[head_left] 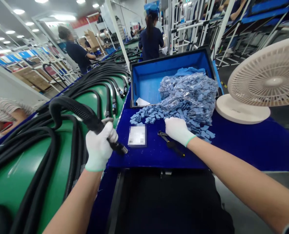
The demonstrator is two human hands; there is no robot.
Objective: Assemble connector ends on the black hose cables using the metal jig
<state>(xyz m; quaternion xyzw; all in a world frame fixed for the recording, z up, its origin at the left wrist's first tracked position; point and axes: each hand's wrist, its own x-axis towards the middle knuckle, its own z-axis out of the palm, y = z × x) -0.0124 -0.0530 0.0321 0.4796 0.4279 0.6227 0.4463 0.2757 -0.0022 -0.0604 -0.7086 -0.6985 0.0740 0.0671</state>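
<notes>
My left hand, in a white glove, is wrapped round the end of a thick black hose. A ribbed metal tip points down to the right from the hose end. Gloved in white too, my right hand is at the near edge of a pile of small blue clips, fingers pinched together; what they hold, if anything, is hidden. Just below that hand lies a pair of pliers with dark handles. A small white paper rests between my two hands.
A blue bin leans at the back, with a clear plastic bag of blue clips spilling out of it. On the right stands a beige fan. Black hoses cover the green conveyor at left. Several people work beyond.
</notes>
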